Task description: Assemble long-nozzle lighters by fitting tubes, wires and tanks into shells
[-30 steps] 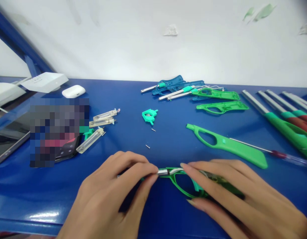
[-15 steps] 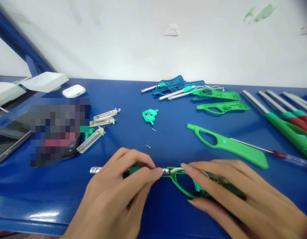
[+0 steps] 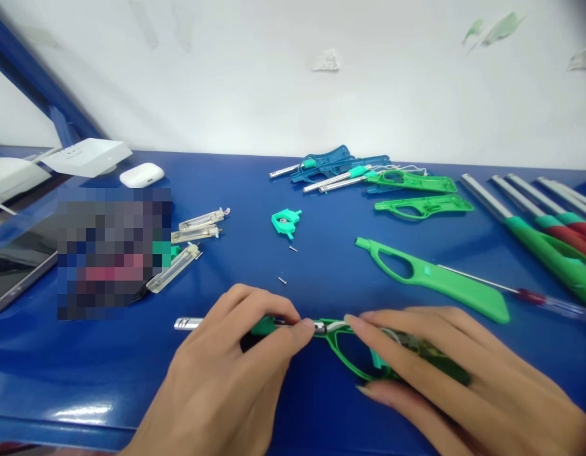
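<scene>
My left hand point(image 3: 230, 373) pinches the metal tube point(image 3: 187, 323) of a gas lighter, its thumb and finger closed near the inner end. That end meets the front of an open green lighter handle half point(image 3: 347, 364). My right hand point(image 3: 458, 373) grips this handle half from above, fingertips by a white tube or wire point(image 3: 337, 325) that runs along its top. A teal trigger piece point(image 3: 377, 358) shows inside the handle's loop. My right fingers cover most of the handle's rear. Beyond the hands lies a loose green handle half point(image 3: 457, 285).
A screwdriver point(image 3: 533, 296) lies against the loose half. Two small screws point(image 3: 293, 249) and a teal part point(image 3: 286, 222) sit mid-table. Clear fuel tanks point(image 3: 173, 269) lie left, by a blurred phone. Blue and green lighter parts point(image 3: 340, 168) are at the back, whole lighters point(image 3: 549, 253) at right.
Both hands keep their hold. The left hand and metal tube have shifted very slightly to the right; the other things lie as before.
</scene>
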{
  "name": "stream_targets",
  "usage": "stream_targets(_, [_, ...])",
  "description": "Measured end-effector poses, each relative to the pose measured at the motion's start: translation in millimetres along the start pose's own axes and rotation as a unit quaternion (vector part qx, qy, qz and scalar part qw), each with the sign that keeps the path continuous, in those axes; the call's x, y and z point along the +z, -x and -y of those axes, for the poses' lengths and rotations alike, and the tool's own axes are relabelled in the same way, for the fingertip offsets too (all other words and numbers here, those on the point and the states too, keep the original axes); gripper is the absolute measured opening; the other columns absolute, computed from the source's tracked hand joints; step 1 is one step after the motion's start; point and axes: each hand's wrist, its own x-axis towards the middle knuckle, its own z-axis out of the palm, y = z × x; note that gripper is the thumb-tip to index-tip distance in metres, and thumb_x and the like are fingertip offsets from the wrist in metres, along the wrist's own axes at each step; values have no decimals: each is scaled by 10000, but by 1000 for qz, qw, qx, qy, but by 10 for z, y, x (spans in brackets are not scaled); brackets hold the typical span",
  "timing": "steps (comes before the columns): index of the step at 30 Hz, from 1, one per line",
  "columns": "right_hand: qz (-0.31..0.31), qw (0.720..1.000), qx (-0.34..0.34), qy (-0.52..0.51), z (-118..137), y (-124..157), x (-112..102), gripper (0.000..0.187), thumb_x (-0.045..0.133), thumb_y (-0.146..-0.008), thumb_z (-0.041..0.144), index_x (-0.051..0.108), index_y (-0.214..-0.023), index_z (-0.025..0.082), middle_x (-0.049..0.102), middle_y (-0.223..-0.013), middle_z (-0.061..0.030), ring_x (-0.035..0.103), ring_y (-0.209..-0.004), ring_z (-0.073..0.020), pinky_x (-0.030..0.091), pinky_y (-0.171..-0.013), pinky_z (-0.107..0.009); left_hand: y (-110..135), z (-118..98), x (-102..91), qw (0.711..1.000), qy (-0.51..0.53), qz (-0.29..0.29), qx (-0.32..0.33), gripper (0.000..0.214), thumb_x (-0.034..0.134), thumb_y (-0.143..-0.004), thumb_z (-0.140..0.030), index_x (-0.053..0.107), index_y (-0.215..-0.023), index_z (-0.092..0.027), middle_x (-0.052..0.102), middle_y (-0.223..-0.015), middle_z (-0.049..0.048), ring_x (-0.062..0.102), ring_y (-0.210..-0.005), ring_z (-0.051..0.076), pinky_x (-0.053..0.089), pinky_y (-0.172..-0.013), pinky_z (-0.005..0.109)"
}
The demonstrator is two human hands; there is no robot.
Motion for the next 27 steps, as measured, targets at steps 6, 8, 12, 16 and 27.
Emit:
stream_targets(6, [10,1000,14,-9,59,-129,-40,424,523,-1215,156,732,-1547,316,810,-1345,-9,748,-1184,-197,591,-1024,-321,-38,-8,11,1000,-11,-8,8,444,523,-1092,49,754,-1247,-297,773,-1151,-33,733,-1004,83,600,-939,153])
stream_targets(8, [5,1000,11,-1,66,-154,-40,440,505,-1219,157,726,-1556,333,801,-1327,-12,745,-1179,-195,605,-991,-307,-54,-11,23,1000,-15,-8,6,437,519,-1109,40,754,-1257,-298,779,-1158,-33,736,-1019,88,601,-960,159])
stream_targets(12, [-3,1000,5,21,67,-174,-20,474,493,-1208,159,700,-1595,340,799,-1312,-35,766,-1157,-215,660,-919,-310,-40,-13,38,1000,-24,-14,9,430,506,-1122,24,752,-1255,-303,796,-1179,-33,746,-1034,104,607,-955,187])
stream_targets(16, [36,999,10,19,62,-192,-5,464,526,-1171,195,747,-1545,357,809,-1278,-59,811,-1072,-244,714,-828,-316,-4,-12,46,999,-36,-11,6,450,484,-1093,24,762,-1221,-307,816,-1154,-40,776,-953,101,620,-924,200])
stream_targets(27, [20,994,-31,100,-23,-109,104,487,425,-1225,250,749,-1555,404,804,-1223,-56,796,-1048,-258,662,-820,-356,49,46,117,1000,-10,-28,1,391,510,-1121,-19,734,-1282,-296,804,-1168,-26,771,-918,125,615,-819,236])
